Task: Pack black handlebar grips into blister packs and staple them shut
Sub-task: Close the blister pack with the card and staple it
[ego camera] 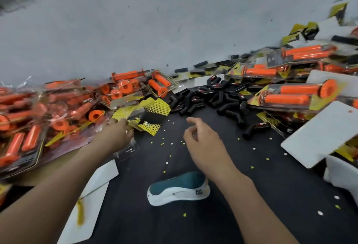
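Note:
My left hand (116,134) reaches to the left-centre of the black mat and grips the edge of a clear blister pack with a yellow-and-black card (150,117). In the air over the mat's middle, my right hand (201,140) holds nothing, its fingers loosely curled. A heap of black handlebar grips (211,97) lies beyond both hands near the wall. Close to me, between my forearms, lies a teal-and-white stapler (178,188).
Piles of packed orange grips fill the left side (38,116) and the right side (294,92). White cards lie at the right (319,135) and lower left (93,195). Small paper punch dots (172,144) dot the black mat (193,222). A grey wall (135,30) stands behind.

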